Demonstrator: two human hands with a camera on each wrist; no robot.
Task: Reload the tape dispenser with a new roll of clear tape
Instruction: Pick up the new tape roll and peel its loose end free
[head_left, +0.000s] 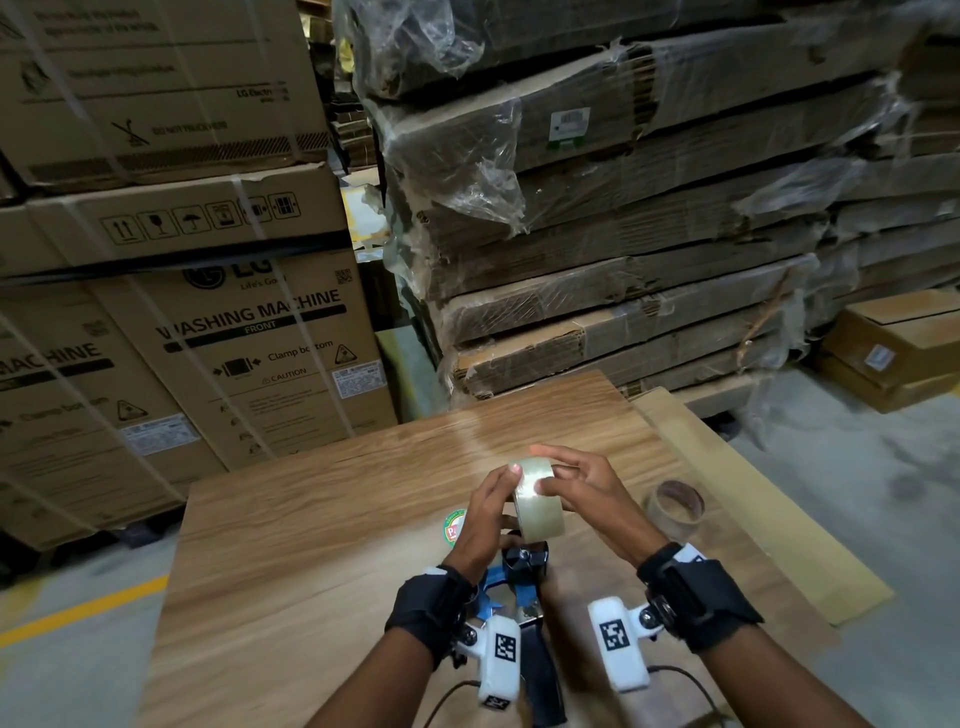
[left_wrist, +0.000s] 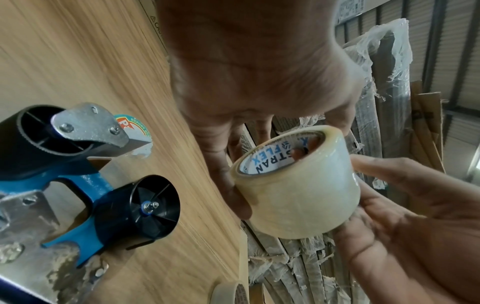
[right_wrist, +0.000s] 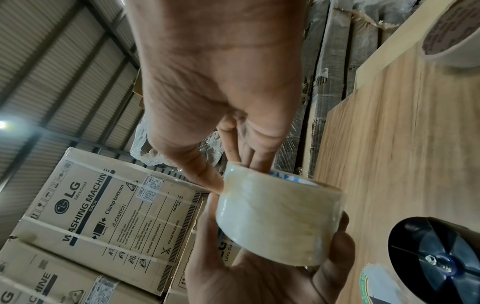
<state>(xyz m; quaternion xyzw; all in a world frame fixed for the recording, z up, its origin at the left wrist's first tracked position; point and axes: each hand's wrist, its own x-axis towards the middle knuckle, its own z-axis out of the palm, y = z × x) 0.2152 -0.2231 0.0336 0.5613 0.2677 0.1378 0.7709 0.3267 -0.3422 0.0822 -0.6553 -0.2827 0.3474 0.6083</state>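
Note:
A new roll of clear tape (head_left: 537, 501) with a blue-and-white printed core is held above the wooden table (head_left: 311, 545). My left hand (head_left: 491, 506) grips it from the left, thumb on its outer face. From the right my right hand (head_left: 574, 480) pinches it, the thumb tip at the rim (right_wrist: 215, 185) and the fingers behind. In the left wrist view the roll (left_wrist: 298, 189) sits between both hands. The tape dispenser (head_left: 519, 577), with a blue frame, a bare black hub (left_wrist: 145, 207) and a black handle, lies on the table below my hands.
An empty brown tape core (head_left: 675, 506) stands on the table to the right of my hands. A round sticker (head_left: 453, 525) lies by the dispenser. Stacked washing machine cartons (head_left: 208, 338) rise behind on the left, wrapped flat cardboard (head_left: 623, 260) on the right.

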